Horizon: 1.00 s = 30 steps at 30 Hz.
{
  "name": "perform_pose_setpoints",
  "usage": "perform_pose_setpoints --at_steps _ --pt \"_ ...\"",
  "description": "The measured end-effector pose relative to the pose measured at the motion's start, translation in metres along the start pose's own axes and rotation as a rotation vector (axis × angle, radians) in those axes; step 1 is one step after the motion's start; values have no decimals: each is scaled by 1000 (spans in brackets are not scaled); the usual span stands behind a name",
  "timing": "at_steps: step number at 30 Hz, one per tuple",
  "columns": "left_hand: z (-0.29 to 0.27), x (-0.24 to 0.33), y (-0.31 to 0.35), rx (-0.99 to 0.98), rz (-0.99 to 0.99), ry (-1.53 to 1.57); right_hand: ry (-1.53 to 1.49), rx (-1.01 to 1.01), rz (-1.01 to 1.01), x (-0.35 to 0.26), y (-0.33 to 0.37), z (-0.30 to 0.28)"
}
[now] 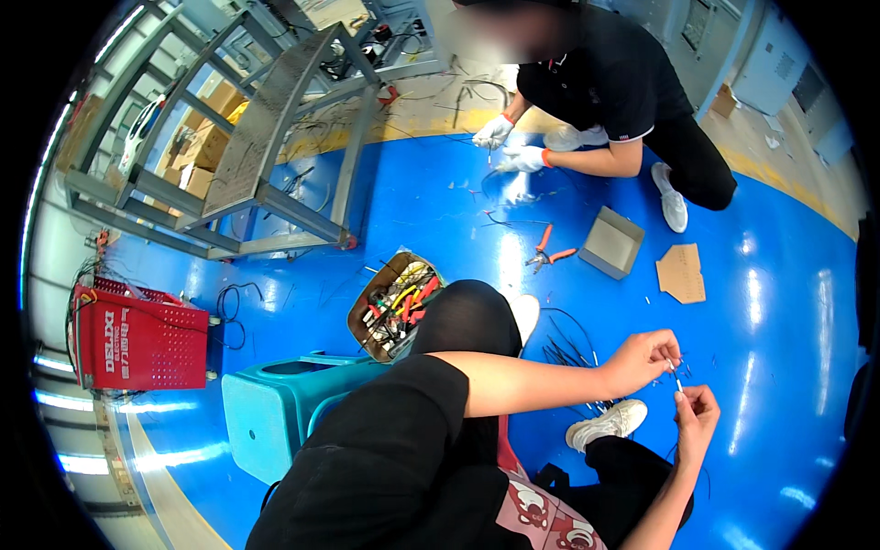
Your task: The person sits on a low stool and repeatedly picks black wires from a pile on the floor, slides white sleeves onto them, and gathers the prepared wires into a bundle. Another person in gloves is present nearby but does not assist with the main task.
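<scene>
Both of my hands are closed over the floor at right, pinching opposite ends of a thin dark wire with a white sleeve (678,381). My left hand (643,359) grips the upper end between thumb and fingertips. Below it, my right hand (698,418) pinches the lower end. The tip itself is too small to make out. A bundle of cut black wires (570,356) lies on the floor left of my hands, near my white shoe (609,424). Orange-handled wire strippers (548,251) rest farther off, beside an open cardboard box (612,242).
A co-worker in black (632,78) crouches opposite, white-gloved hands (521,159) at a thin wire. Left of my knee stands a tool box (359,316) full of hand tools. Nearby are a teal stool (261,422), a red perforated crate (147,337), a metal frame (307,215) and flat cardboard (681,274).
</scene>
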<state>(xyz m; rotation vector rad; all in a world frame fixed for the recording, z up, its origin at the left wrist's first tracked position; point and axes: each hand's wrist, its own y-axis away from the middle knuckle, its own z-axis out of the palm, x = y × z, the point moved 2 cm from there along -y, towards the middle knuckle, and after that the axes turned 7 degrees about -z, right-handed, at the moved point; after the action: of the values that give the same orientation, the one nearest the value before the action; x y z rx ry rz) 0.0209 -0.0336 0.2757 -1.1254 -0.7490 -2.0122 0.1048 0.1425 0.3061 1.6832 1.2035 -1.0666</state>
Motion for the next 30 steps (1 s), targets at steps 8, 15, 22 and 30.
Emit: perform_pose_setpoints --at_steps 8,15,22,30 --pt "2 0 3 -90 -53 63 -3 -1 -15 -5 -1 5" --pt "-1 -10 3 -75 -176 -81 -61 -18 16 -7 2 11" --pt "3 -10 6 -144 -186 -145 -104 -88 89 -17 5 10" --pt "-1 -8 4 -129 -161 -50 -64 -137 111 -14 3 2"
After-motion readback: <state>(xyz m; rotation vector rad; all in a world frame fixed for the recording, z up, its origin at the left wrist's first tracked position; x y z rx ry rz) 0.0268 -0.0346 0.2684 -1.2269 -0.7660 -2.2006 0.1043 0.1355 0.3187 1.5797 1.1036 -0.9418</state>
